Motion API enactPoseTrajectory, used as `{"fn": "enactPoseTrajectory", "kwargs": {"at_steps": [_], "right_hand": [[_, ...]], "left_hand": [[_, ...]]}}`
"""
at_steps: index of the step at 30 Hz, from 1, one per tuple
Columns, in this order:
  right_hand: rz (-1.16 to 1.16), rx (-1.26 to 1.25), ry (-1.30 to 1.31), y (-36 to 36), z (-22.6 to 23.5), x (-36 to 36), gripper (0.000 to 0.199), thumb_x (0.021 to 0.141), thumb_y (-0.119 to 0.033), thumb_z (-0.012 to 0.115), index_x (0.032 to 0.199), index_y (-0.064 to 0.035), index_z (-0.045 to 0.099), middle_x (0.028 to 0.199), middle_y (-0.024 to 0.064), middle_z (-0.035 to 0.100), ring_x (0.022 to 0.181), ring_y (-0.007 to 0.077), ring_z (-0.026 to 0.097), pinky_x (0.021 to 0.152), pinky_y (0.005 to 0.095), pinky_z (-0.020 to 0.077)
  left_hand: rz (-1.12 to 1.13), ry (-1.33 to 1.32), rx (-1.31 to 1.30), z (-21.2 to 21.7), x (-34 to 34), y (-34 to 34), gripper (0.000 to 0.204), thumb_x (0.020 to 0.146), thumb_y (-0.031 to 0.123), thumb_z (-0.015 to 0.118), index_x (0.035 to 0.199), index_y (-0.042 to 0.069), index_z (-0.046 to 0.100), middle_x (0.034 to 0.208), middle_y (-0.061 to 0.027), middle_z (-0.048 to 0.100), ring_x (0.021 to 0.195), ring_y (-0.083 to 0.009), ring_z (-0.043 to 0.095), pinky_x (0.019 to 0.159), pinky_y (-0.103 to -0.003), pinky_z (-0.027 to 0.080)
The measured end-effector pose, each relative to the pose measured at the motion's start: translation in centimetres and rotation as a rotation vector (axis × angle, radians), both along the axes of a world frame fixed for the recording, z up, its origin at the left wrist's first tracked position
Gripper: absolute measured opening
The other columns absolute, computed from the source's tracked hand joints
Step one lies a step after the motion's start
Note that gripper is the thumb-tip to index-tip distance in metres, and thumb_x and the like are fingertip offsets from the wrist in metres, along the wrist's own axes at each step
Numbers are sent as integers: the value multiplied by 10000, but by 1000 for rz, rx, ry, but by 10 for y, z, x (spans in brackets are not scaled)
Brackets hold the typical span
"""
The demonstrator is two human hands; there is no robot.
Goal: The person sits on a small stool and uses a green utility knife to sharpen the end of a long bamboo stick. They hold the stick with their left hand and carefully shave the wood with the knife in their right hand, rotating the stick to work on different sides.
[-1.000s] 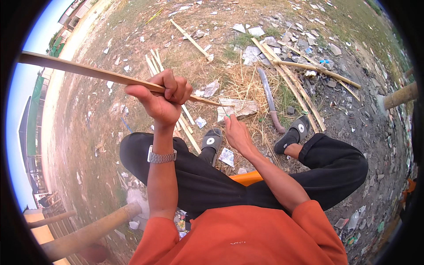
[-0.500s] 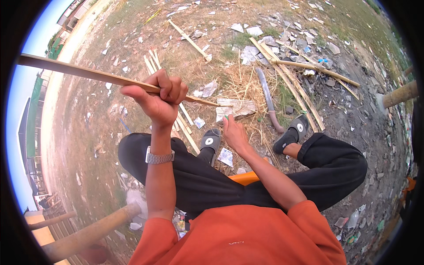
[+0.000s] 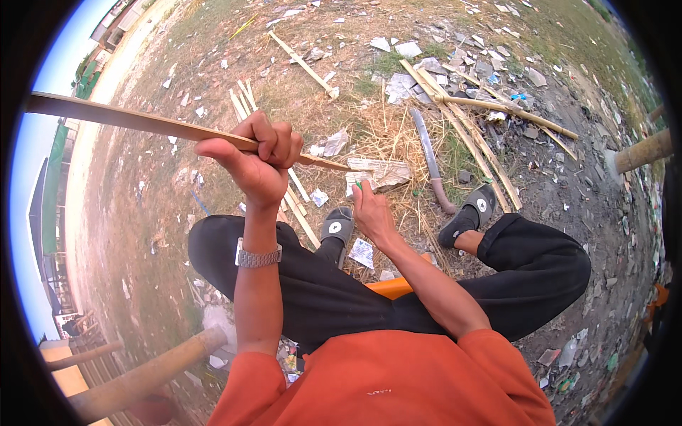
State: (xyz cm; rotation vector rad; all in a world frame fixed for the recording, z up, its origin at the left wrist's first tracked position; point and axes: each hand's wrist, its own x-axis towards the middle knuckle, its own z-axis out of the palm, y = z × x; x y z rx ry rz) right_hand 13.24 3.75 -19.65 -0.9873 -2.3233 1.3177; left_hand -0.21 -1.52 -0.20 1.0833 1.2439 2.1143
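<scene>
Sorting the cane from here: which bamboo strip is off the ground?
The long thin strip clenched in the left hand, slanting across the left; all other strips lie on the ground.

My left hand is wrapped round a long pale tan strip of split bamboo, and a silver metal link watch sits on that wrist. I wear a plain orange short-sleeved shirt, black trousers and dark grey slip-on shoes with a round white mark on each, while my right hand shows a small green thing at its fingertips. Around me lie straw-yellow dry grass, pale tan bamboo slats, white and grey paper scraps, and a long grey blade with a reddish-brown handle on brown-grey dirt.
</scene>
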Motion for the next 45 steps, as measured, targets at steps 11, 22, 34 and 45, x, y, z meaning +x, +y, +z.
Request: {"fn": "enactPoseTrajectory", "kwargs": {"at_steps": [11, 22, 34, 45], "right_hand": [[-71, 201, -174, 8, -56, 3, 301, 973, -336, 394, 982, -44, 465, 641, 269, 593, 646, 478, 597, 589, 562, 468], [-76, -133, -238, 41, -82, -14, 425, 969, -405, 345, 996, -7, 489, 888, 321, 600, 905, 497, 561, 811, 552, 423], [-79, 4, -104, 22, -59, -13, 335, 985, -372, 313, 1081, -78, 443, 702, 297, 588, 710, 505, 568, 694, 574, 442], [42, 198, -418, 54, -112, -11, 349, 987, -368, 337, 1004, -51, 483, 771, 269, 633, 770, 464, 622, 695, 539, 495]], "left_hand": [[6, -11, -6, -2, 6, -2, 749, 699, 886, 248, 590, 145, 245, 443, 51, 183, 399, -66, 87, 397, -257, 105], [64, 1, 12, 1, 2, 2, 732, 722, 870, 235, 588, 150, 229, 452, 57, 162, 407, -65, 84, 396, -249, 103], [90, -20, -1, 1, 0, 2, 754, 706, 883, 204, 600, 137, 237, 458, 47, 180, 414, -71, 89, 397, -255, 104], [-23, 12, 9, -4, 7, 2, 762, 674, 902, 253, 615, 142, 268, 449, 46, 186, 410, -66, 78, 398, -248, 112]]}}
